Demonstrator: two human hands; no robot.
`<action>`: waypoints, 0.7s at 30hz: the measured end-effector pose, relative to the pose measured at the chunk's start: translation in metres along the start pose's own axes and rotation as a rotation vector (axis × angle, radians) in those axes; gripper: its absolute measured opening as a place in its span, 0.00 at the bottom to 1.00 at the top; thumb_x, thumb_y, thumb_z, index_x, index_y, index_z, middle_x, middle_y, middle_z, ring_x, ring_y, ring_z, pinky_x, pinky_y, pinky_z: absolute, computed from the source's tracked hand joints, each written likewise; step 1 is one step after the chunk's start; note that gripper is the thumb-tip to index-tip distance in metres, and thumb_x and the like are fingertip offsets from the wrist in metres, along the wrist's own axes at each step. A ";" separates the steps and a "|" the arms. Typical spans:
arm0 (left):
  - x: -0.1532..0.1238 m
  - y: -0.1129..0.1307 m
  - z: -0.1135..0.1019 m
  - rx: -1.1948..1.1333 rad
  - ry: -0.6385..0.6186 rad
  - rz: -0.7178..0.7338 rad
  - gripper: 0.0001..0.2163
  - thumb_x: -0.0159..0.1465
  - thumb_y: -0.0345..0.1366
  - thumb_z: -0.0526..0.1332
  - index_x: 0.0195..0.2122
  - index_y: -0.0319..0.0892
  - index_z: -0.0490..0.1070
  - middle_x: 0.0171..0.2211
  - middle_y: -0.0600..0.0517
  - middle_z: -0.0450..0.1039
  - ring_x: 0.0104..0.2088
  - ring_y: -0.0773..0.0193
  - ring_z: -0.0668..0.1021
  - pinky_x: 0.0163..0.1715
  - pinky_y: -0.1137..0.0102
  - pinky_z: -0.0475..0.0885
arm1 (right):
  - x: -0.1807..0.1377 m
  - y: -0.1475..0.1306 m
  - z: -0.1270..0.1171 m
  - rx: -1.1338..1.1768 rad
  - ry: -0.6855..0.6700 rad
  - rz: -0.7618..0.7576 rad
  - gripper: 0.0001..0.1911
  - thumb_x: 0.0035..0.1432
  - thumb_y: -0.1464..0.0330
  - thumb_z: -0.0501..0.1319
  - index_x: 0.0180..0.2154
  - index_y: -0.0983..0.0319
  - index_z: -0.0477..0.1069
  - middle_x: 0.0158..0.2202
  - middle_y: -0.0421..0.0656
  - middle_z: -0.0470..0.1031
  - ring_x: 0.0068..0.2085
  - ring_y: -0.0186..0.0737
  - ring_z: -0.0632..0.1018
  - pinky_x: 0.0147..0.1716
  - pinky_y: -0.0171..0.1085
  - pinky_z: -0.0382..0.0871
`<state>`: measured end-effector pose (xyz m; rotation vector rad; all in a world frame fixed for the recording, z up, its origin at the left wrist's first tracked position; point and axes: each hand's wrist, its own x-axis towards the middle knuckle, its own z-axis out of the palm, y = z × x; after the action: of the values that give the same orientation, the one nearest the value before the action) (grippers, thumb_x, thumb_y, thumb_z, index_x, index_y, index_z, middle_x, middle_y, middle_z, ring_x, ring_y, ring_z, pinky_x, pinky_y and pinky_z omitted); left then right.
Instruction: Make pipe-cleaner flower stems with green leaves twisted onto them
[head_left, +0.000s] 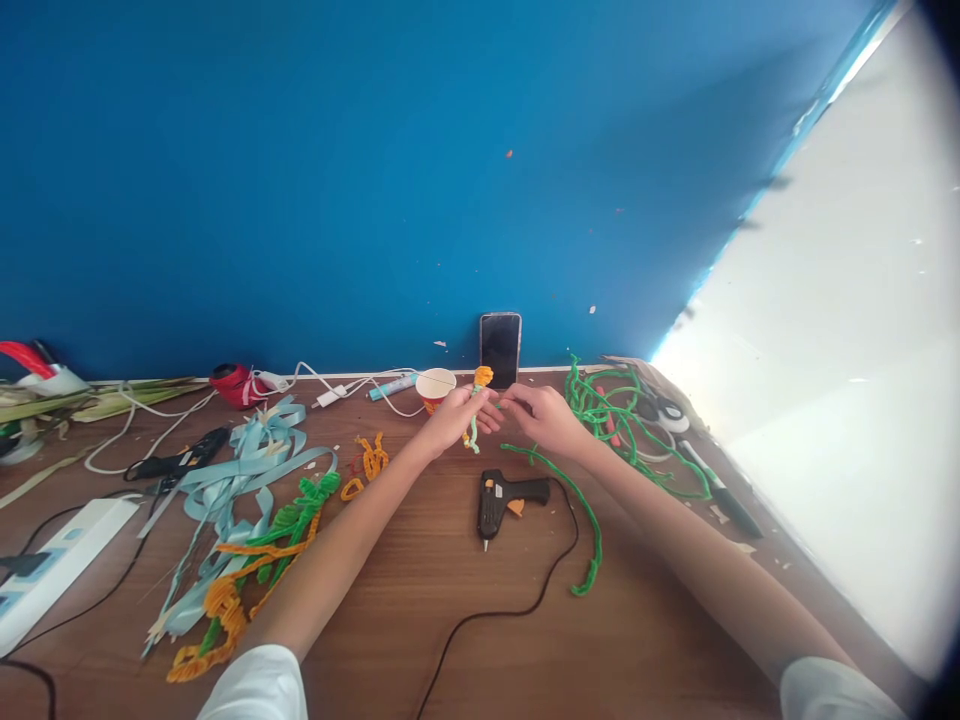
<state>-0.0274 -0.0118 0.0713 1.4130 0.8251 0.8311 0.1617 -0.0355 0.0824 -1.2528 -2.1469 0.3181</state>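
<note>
My left hand (451, 420) is closed on a small pipe-cleaner flower (478, 405) with an orange head and a green stem, held upright over the wooden table (420, 610). My right hand (546, 418) meets it from the right, its fingers pinched at the stem. A long green pipe cleaner (581, 510) trails from under my right hand toward me. A black glue gun (504, 498) lies just in front of both hands, its cord running toward the near edge.
A phone (500, 348) leans on the blue wall behind a paper cup (436, 386). Green pipe cleaners (611, 410) pile at the right. Pale blue ribbons (240, 470), green and orange pipe-cleaner pieces (255, 550), a power strip (52, 565) and cables lie at the left.
</note>
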 end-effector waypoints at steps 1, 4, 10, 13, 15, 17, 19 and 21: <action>0.000 0.000 0.000 0.005 -0.008 0.006 0.21 0.64 0.50 0.56 0.46 0.34 0.66 0.31 0.45 0.77 0.29 0.63 0.80 0.30 0.71 0.74 | 0.000 -0.001 -0.001 0.005 -0.004 0.002 0.11 0.63 0.65 0.53 0.32 0.60 0.70 0.22 0.38 0.70 0.23 0.32 0.64 0.27 0.33 0.51; -0.001 0.001 -0.001 0.001 -0.040 0.018 0.21 0.64 0.50 0.55 0.46 0.35 0.66 0.32 0.45 0.77 0.30 0.63 0.80 0.31 0.70 0.74 | 0.000 -0.003 -0.003 0.049 -0.024 -0.011 0.11 0.63 0.65 0.53 0.32 0.61 0.70 0.22 0.38 0.70 0.23 0.33 0.64 0.27 0.33 0.53; -0.002 0.006 -0.003 -0.015 -0.038 0.054 0.22 0.64 0.51 0.54 0.47 0.35 0.66 0.33 0.44 0.77 0.30 0.64 0.79 0.30 0.71 0.73 | 0.002 -0.005 -0.003 0.208 0.105 -0.046 0.10 0.63 0.63 0.54 0.39 0.61 0.68 0.33 0.43 0.72 0.30 0.35 0.69 0.30 0.34 0.60; -0.002 0.007 -0.004 -0.001 -0.019 0.070 0.22 0.64 0.52 0.54 0.46 0.35 0.67 0.33 0.43 0.77 0.29 0.65 0.79 0.29 0.72 0.71 | 0.003 -0.002 -0.003 0.219 0.090 -0.001 0.13 0.63 0.59 0.54 0.38 0.62 0.68 0.33 0.43 0.73 0.30 0.35 0.70 0.30 0.34 0.61; -0.002 0.007 -0.004 0.002 -0.017 0.079 0.23 0.64 0.52 0.54 0.46 0.34 0.66 0.33 0.44 0.77 0.29 0.65 0.78 0.29 0.72 0.71 | 0.003 0.001 -0.003 0.212 -0.005 0.039 0.16 0.64 0.57 0.52 0.38 0.62 0.69 0.30 0.41 0.73 0.28 0.34 0.69 0.29 0.34 0.59; -0.002 0.006 -0.004 0.000 -0.022 0.087 0.22 0.64 0.51 0.54 0.46 0.34 0.66 0.32 0.44 0.77 0.29 0.65 0.78 0.29 0.72 0.71 | 0.003 0.003 -0.004 0.198 -0.100 0.061 0.19 0.64 0.54 0.50 0.36 0.62 0.69 0.27 0.40 0.72 0.26 0.34 0.68 0.28 0.34 0.57; -0.002 0.006 -0.004 -0.004 -0.029 0.093 0.22 0.64 0.52 0.54 0.45 0.34 0.66 0.31 0.45 0.77 0.28 0.65 0.78 0.29 0.72 0.71 | 0.002 0.005 -0.004 0.183 -0.153 0.049 0.22 0.64 0.53 0.49 0.33 0.62 0.70 0.25 0.40 0.72 0.25 0.33 0.67 0.27 0.34 0.56; -0.002 0.005 -0.005 -0.007 -0.033 0.095 0.22 0.64 0.52 0.53 0.44 0.35 0.66 0.31 0.45 0.77 0.28 0.65 0.78 0.29 0.71 0.71 | 0.002 0.006 -0.004 0.169 -0.157 0.028 0.23 0.64 0.53 0.49 0.33 0.63 0.71 0.24 0.40 0.71 0.25 0.33 0.66 0.27 0.34 0.55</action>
<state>-0.0325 -0.0115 0.0766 1.4655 0.7335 0.8798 0.1679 -0.0309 0.0834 -1.1964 -2.1823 0.6144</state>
